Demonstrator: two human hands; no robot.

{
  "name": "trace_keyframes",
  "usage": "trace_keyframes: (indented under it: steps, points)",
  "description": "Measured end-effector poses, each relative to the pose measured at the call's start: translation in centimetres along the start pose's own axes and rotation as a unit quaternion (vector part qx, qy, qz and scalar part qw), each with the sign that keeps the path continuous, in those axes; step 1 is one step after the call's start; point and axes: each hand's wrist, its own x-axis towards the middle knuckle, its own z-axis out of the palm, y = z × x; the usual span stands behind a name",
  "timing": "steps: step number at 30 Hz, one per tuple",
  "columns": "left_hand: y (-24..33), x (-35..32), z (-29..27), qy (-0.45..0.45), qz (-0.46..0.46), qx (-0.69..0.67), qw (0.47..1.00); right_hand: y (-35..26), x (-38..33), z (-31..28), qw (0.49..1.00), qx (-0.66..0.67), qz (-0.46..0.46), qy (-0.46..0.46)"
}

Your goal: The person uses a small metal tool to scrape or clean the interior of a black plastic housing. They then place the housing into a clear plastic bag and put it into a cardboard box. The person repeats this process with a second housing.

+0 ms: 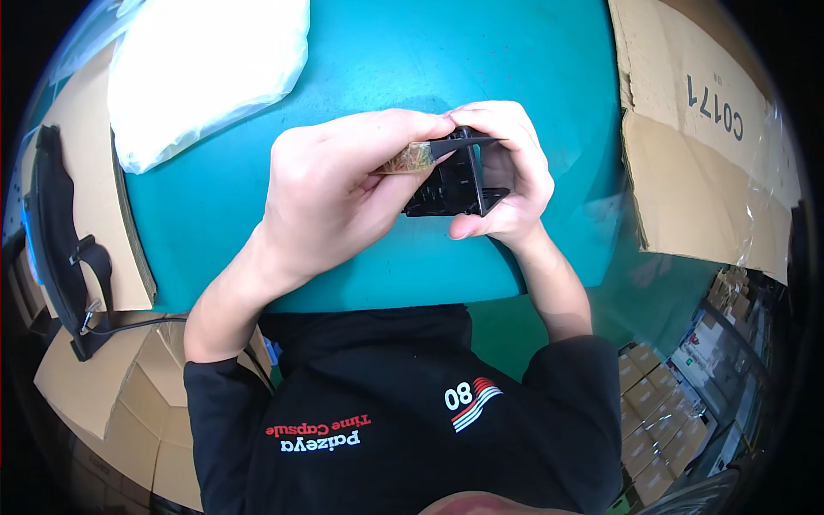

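- Green tabletop [463, 51] spreads beneath our hands.
- Our left hand [330, 189] is closed round the patterned handle of a pointed black tool [445, 150], its tip aimed across at the other hand.
- Our right hand [519, 176] curls about a black part [451, 190], gripping it; the exact contact is partly hidden.
- We judge a slip the main danger: if the tip skids off the part's far edge, it could jab our right fingers. Pushing too hard could scratch or crack the part, and a loose hold could let it twist.
- That part sits between our hands, just right of the left fingers and inside the right hand's curl.
- Farther out, a white bag [215, 77] lies beyond our left hand, and cardboard [695, 189] stands well right of our right.
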Motion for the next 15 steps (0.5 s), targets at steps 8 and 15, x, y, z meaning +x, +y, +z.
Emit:
trace_keyframes:
  steps: [8,15]
  points:
    - [1.4,0.7,-1.0,-0.023,-0.061,-0.003,0.998,0.6,-0.4,0.2,0.991,0.097,0.019,0.088]
    - [2.0,0.5,-0.9,-0.058,-0.139,-0.109,0.983,0.3,0.2,0.3,0.996,-0.054,-0.052,0.046]
